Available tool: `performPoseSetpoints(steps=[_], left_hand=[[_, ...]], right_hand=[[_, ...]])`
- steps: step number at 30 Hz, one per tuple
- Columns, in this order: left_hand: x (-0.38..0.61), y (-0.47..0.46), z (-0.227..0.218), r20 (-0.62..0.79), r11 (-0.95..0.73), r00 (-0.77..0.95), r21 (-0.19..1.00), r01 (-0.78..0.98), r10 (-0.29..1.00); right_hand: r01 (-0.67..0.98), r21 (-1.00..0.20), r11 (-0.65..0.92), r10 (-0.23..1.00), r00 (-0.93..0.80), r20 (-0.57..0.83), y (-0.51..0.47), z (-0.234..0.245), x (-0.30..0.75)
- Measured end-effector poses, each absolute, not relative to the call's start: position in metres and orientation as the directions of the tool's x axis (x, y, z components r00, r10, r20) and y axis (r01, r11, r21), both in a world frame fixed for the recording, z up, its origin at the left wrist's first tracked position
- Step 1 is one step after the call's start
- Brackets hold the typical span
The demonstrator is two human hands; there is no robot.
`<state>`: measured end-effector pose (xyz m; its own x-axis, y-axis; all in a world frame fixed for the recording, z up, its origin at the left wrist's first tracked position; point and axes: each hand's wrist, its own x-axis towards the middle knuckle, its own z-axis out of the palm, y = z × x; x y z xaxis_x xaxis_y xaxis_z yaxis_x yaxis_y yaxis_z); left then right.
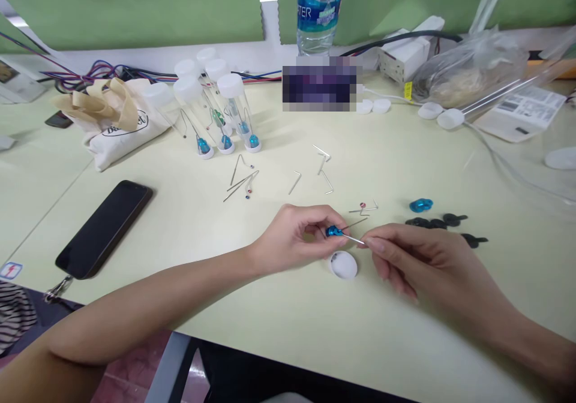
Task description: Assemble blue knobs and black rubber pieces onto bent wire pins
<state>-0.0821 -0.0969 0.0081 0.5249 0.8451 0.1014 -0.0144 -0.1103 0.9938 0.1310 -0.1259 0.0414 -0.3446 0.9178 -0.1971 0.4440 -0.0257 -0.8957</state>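
My left hand point(299, 235) pinches a small shiny blue metal fitting point(333, 231) between thumb and fingers. Out of the fitting runs a thin dark wire point(357, 223). My right hand point(418, 256) grips the end of a slim silver hex key point(352, 238), whose other end meets the blue fitting. Just below the fingers sits a round white cap point(344, 265). Right of them lie another blue fitting point(421, 205) and several black ring-shaped pieces point(435, 223). Behind my hands are a wire with a red bead point(362, 205) and several loose hex keys point(295, 183).
Capped clear tubes point(193, 109) holding blue fittings stand at the back left beside a cloth bag point(121, 127). A phone point(105, 229) lies left. Bent beaded wires point(243, 181) lie mid-table. Farther back are a water bottle point(319, 7), cables point(108, 70) and a plastic bag point(472, 73).
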Motion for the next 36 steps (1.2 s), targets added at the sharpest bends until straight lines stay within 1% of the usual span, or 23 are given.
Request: performPoseSetpoints(steps=[2, 3, 4, 5, 6, 7, 8, 9, 10, 11, 12, 14, 16, 21, 24, 26, 28, 30, 31, 32, 34, 35, 36], left_hand=[[-0.082, -0.097, 0.008, 0.093, -0.103, 0.522, 0.995, -0.010, 0.848], [-0.081, -0.097, 0.008, 0.080, -0.086, 0.521, 0.996, -0.011, 0.850], [-0.081, -0.096, 0.009, 0.060, -0.060, 0.519, 0.998, -0.016, 0.853], [-0.081, -0.096, 0.009, 0.038, -0.028, 0.520, 0.999, -0.026, 0.854], [-0.081, -0.095, 0.009, 0.017, 0.006, 0.519, 0.999, -0.042, 0.854], [-0.081, -0.094, 0.009, 0.001, 0.037, 0.518, 0.997, -0.063, 0.855], [-0.080, -0.093, 0.009, -0.011, 0.066, 0.516, 0.994, -0.088, 0.856], [-0.080, -0.093, 0.009, -0.019, 0.089, 0.514, 0.990, -0.112, 0.857], [-0.080, -0.092, 0.009, -0.025, 0.108, 0.514, 0.985, -0.133, 0.857], [-0.080, -0.092, 0.009, -0.030, 0.123, 0.516, 0.981, -0.147, 0.856], [-0.079, -0.092, 0.009, -0.035, 0.134, 0.519, 0.979, -0.154, 0.854], [-0.079, -0.093, 0.009, -0.043, 0.144, 0.528, 0.978, -0.151, 0.848], [-0.079, -0.094, 0.009, -0.041, 0.137, 0.533, 0.981, -0.141, 0.845], [-0.079, -0.097, 0.009, 0.001, 0.058, 0.528, 0.994, -0.095, 0.849], [-0.080, -0.098, 0.008, 0.035, 0.001, 0.531, 0.998, -0.067, 0.846], [-0.080, -0.098, 0.008, 0.060, -0.043, 0.528, 0.998, -0.043, 0.847], [-0.080, -0.098, 0.008, 0.087, -0.087, 0.524, 0.996, -0.024, 0.847], [-0.080, -0.099, 0.009, 0.109, -0.124, 0.525, 0.992, -0.005, 0.844], [-0.080, -0.099, 0.010, 0.115, -0.138, 0.527, 0.990, 0.003, 0.842], [-0.080, -0.099, 0.010, 0.118, -0.146, 0.528, 0.989, 0.011, 0.841], [-0.081, -0.100, 0.011, 0.107, -0.140, 0.526, 0.990, 0.023, 0.844], [-0.081, -0.099, 0.011, 0.095, -0.125, 0.523, 0.992, 0.024, 0.847], [-0.081, -0.099, 0.011, 0.078, -0.103, 0.518, 0.994, 0.019, 0.852]], right_hand=[[0.409, -0.910, -0.072, 0.905, -0.357, -0.232, -0.124, 0.040, 0.132], [0.414, -0.909, -0.050, 0.909, -0.357, -0.213, -0.123, 0.037, 0.133], [0.445, -0.896, 0.015, 0.921, -0.354, -0.161, -0.123, 0.035, 0.134], [0.501, -0.856, 0.130, 0.931, -0.359, -0.069, -0.123, 0.032, 0.135], [0.574, -0.767, 0.285, 0.926, -0.371, 0.067, -0.123, 0.029, 0.137], [0.653, -0.609, 0.451, 0.886, -0.407, 0.221, -0.124, 0.028, 0.139], [0.707, -0.395, 0.587, 0.807, -0.469, 0.358, -0.124, 0.027, 0.141], [0.720, -0.169, 0.673, 0.702, -0.550, 0.453, -0.125, 0.027, 0.143], [0.695, 0.018, 0.719, 0.600, -0.632, 0.491, -0.125, 0.028, 0.144], [0.651, 0.146, 0.745, 0.512, -0.698, 0.500, -0.125, 0.029, 0.145], [0.603, 0.222, 0.766, 0.447, -0.748, 0.491, -0.124, 0.031, 0.146], [0.537, 0.265, 0.801, 0.365, -0.789, 0.495, -0.123, 0.034, 0.147], [0.523, 0.261, 0.811, 0.342, -0.786, 0.515, -0.123, 0.035, 0.148], [0.550, 0.248, 0.797, 0.362, -0.765, 0.533, -0.125, 0.029, 0.151], [0.576, 0.157, 0.802, 0.423, -0.734, 0.532, -0.128, 0.026, 0.150], [0.625, -0.004, 0.781, 0.533, -0.663, 0.526, -0.129, 0.026, 0.147], [0.645, -0.264, 0.718, 0.680, -0.565, 0.467, -0.129, 0.029, 0.142], [0.614, -0.542, 0.574, 0.816, -0.482, 0.318, -0.129, 0.034, 0.137], [0.590, -0.651, 0.477, 0.864, -0.450, 0.225, -0.128, 0.036, 0.135], [0.566, -0.732, 0.379, 0.895, -0.425, 0.134, -0.128, 0.039, 0.133], [0.531, -0.817, 0.224, 0.919, -0.394, -0.004, -0.127, 0.041, 0.131], [0.525, -0.829, 0.191, 0.922, -0.386, -0.032, -0.126, 0.042, 0.131], [0.531, -0.825, 0.193, 0.925, -0.378, -0.027, -0.126, 0.041, 0.132]])
